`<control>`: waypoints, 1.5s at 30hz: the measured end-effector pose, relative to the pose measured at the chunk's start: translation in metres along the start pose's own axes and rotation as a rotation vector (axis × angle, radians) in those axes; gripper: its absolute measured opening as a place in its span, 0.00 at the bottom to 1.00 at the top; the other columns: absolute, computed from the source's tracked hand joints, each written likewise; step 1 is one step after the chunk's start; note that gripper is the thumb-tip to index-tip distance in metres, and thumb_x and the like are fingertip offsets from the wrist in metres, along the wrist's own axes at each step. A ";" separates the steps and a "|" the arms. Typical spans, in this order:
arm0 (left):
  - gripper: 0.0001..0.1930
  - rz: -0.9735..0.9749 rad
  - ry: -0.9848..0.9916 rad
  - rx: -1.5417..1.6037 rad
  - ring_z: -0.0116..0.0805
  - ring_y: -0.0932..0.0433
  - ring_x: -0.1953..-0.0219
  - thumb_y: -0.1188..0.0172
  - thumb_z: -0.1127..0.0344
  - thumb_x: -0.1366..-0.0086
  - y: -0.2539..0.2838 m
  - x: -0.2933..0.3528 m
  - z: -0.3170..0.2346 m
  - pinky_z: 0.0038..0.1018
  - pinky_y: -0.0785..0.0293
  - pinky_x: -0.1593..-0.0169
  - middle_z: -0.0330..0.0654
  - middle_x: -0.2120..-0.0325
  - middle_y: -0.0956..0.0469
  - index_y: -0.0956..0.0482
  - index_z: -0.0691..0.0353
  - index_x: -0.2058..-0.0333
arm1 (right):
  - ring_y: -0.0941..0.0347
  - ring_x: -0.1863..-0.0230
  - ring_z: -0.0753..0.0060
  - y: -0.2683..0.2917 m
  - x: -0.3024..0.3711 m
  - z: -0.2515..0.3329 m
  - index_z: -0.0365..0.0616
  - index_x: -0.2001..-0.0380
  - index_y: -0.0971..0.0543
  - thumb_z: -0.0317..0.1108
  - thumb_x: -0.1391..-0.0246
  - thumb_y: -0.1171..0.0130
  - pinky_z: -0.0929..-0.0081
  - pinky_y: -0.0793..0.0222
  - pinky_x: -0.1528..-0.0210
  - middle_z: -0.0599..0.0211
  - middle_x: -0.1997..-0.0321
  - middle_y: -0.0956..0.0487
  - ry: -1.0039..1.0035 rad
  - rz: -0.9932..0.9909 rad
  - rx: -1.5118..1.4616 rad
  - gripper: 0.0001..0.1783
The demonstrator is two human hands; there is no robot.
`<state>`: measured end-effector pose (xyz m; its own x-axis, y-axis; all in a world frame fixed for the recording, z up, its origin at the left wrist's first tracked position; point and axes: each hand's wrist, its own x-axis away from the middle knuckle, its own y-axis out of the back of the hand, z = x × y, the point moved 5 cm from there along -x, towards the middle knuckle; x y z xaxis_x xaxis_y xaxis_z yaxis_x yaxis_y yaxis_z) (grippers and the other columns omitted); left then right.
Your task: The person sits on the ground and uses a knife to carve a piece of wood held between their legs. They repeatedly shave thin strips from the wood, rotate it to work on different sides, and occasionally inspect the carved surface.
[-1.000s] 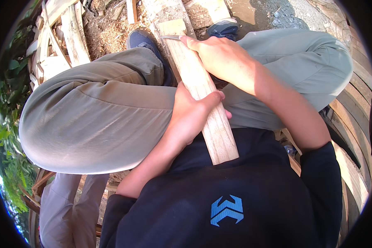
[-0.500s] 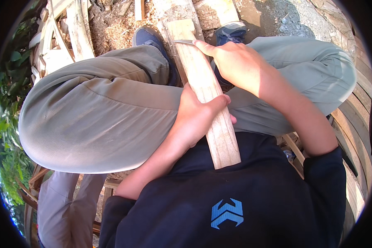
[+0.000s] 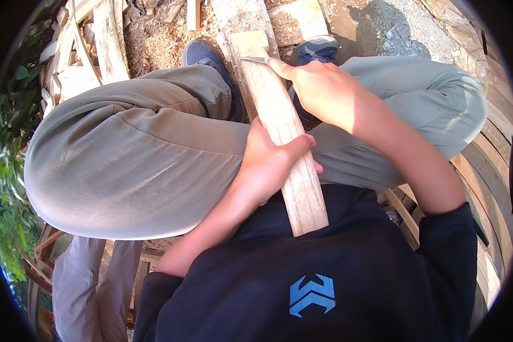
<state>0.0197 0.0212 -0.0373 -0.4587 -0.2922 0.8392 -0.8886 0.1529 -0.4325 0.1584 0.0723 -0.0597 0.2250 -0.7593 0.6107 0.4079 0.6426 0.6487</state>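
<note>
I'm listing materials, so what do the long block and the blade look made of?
The block looks like bare, probably unvarnished wood: pale, matte, with darker grain lines. The blade at the right hand is likely metal, perhaps steel: thin, grey, smooth-looking.

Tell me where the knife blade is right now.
In the head view, the blade is at the upper middle, crossing the wooden piece near its far end, just left of the right hand.
</note>
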 end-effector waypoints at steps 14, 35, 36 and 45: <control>0.18 0.000 -0.018 -0.021 0.42 0.16 0.75 0.37 0.74 0.38 -0.004 0.002 -0.001 0.34 0.17 0.71 0.49 0.66 0.22 0.32 0.75 0.53 | 0.17 0.63 0.44 0.007 0.024 0.015 0.55 0.30 0.31 0.23 0.41 0.50 0.55 0.20 0.58 0.46 0.66 0.16 -0.048 0.031 0.055 0.34; 0.20 -0.010 -0.023 -0.005 0.45 0.15 0.75 0.37 0.75 0.37 -0.002 0.002 0.001 0.37 0.16 0.72 0.51 0.66 0.23 0.37 0.72 0.51 | 0.20 0.67 0.43 0.003 0.026 0.005 0.57 0.27 0.36 0.21 0.42 0.50 0.52 0.22 0.59 0.46 0.69 0.19 -0.011 0.003 0.061 0.39; 0.20 -0.002 -0.025 0.010 0.45 0.16 0.75 0.37 0.75 0.38 -0.002 0.002 0.001 0.37 0.16 0.72 0.50 0.66 0.23 0.37 0.73 0.52 | 0.19 0.66 0.43 0.003 0.024 0.005 0.58 0.27 0.35 0.21 0.42 0.50 0.52 0.22 0.59 0.46 0.69 0.19 0.001 -0.001 0.068 0.39; 0.19 0.007 -0.017 -0.019 0.43 0.15 0.75 0.35 0.73 0.38 -0.003 -0.001 0.002 0.35 0.18 0.72 0.51 0.65 0.22 0.34 0.74 0.53 | 0.17 0.64 0.46 -0.008 -0.026 0.000 0.57 0.30 0.31 0.29 0.35 0.53 0.52 0.21 0.62 0.46 0.67 0.17 0.168 -0.222 0.190 0.30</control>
<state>0.0227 0.0193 -0.0374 -0.4648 -0.3072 0.8304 -0.8854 0.1726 -0.4317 0.1488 0.0866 -0.0808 0.2985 -0.8792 0.3714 0.2945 0.4550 0.8404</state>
